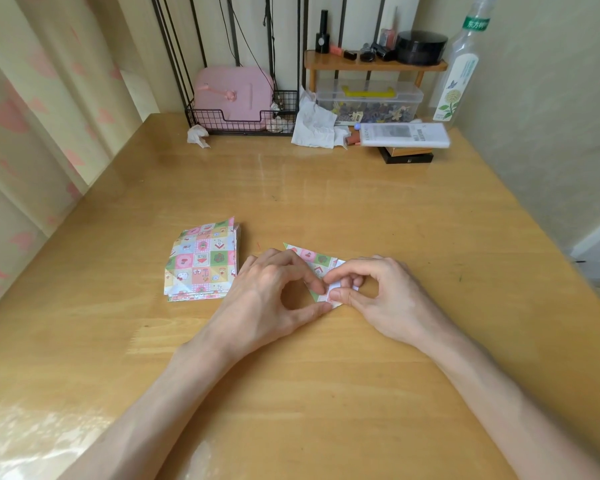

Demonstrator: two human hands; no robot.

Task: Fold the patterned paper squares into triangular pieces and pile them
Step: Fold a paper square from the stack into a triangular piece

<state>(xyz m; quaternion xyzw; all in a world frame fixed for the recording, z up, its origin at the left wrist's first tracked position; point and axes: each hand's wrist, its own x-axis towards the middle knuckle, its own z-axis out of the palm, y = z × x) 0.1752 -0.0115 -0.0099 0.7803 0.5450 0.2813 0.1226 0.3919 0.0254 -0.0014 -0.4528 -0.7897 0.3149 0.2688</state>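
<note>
— What sort of place is this?

— A home: a desk corner in a private room. A curtain (32, 116) with pink prints hangs at the left. A small wooden shelf (374, 65) by the wall carries a nail polish bottle (323, 38) and a black jar (421, 46).

— And lower down?

— The wooden bench (326, 202) holds a wire basket (239, 121) with a pink case (236, 91), a clear plastic box (369, 100) of small bits and a crumpled tissue (198, 136). There are hobby things too: a pile of patterned paper squares (203, 261) near a folded paper piece (312, 261).

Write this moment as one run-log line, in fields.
step: folding | left hand: pinches folded paper | right hand: pinches its white flap | paper stack: on table, left of both hands
</note>
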